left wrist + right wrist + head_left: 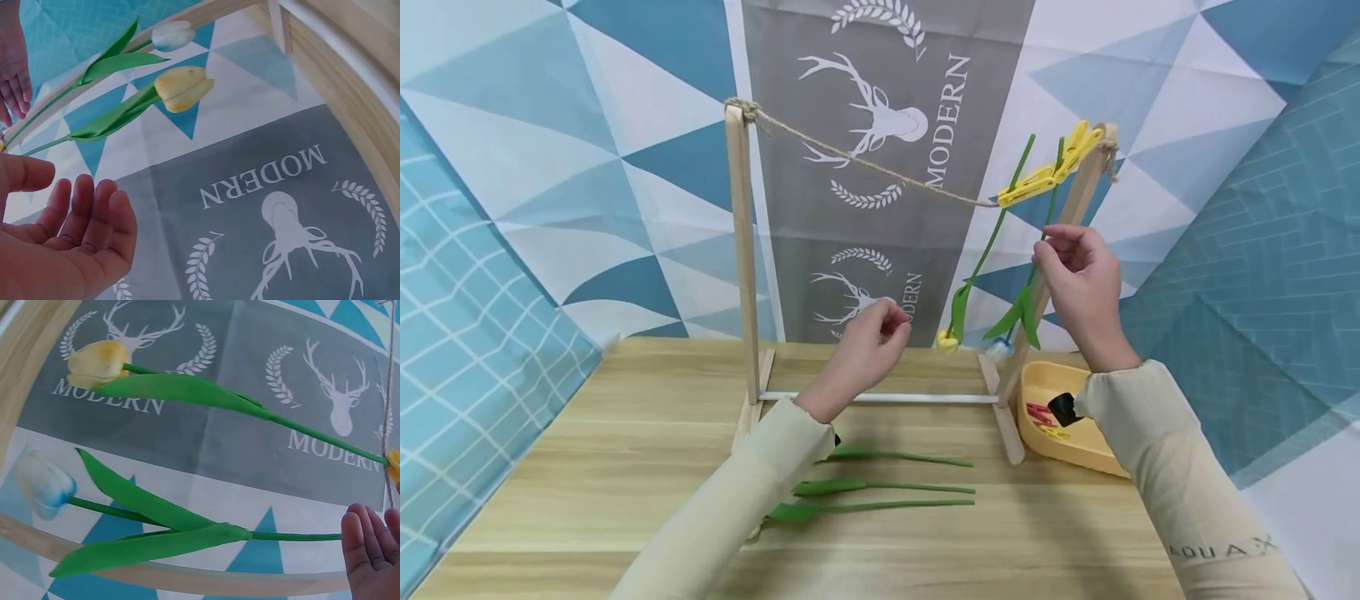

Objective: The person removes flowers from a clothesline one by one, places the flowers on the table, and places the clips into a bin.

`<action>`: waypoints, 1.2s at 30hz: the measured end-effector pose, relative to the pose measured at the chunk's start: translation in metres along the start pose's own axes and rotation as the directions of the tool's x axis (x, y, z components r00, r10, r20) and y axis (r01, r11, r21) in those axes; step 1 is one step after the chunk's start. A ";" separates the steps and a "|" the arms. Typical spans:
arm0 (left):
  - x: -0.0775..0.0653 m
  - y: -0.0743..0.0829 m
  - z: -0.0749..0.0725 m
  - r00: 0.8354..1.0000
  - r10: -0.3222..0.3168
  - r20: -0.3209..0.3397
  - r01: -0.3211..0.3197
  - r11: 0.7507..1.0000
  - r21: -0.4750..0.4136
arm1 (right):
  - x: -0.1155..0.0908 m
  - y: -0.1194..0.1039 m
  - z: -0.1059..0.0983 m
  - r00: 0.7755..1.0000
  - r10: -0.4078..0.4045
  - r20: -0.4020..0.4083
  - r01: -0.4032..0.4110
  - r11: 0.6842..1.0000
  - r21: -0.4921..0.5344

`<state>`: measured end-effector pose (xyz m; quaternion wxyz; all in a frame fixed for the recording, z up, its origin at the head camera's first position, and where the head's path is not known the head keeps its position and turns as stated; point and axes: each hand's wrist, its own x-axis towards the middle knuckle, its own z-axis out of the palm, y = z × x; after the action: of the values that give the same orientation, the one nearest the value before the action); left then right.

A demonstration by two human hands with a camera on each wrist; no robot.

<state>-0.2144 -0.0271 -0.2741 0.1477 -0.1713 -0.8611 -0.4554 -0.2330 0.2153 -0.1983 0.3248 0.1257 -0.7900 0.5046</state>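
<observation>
While two tulips hang head-down from the sagging twine [880,166], I hold both hands raised above the table [587,467]. My right hand [1086,279] is at the stem of the white-and-blue tulip [206,536], just below the yellow clothespins [1026,187], with its fingers relaxed and slightly bent rather than wrapped around anything. From my right wrist, that stem runs out of sight behind my fingers, and I cannot tell whether they touch it. My left hand [865,354] has its fingers loosely curved with nothing in them, apart from the yellow tulip [187,389], the nearer of the hanging pair.

Both tulips hang near the right post [1084,185] of the wooden stand, their stem ends sticking up past the clothespins. The left post [742,250] carries the twine's other knotted end, and a white bar [887,397] joins the two feet toward the table's far edge. By the far right corner sits a yellow tray [1067,452] with red clothespins [1039,412] and yellow ones inside. Closer to the near edge lie three green stems [887,486], their tips toward the right edge, their other ends partly covered by my left sleeve [752,487].
</observation>
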 end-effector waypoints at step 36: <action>0.066 0.053 0.014 0.996 0.037 -0.081 -0.053 0.977 -0.205 | 0.045 -0.048 -0.009 0.997 0.039 0.069 -0.040 0.999 0.010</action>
<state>-0.2520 0.0229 -0.2152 0.1722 -0.1875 -0.7988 -0.5451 -0.2381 0.2068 -0.1331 0.2868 0.1291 -0.8001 0.5108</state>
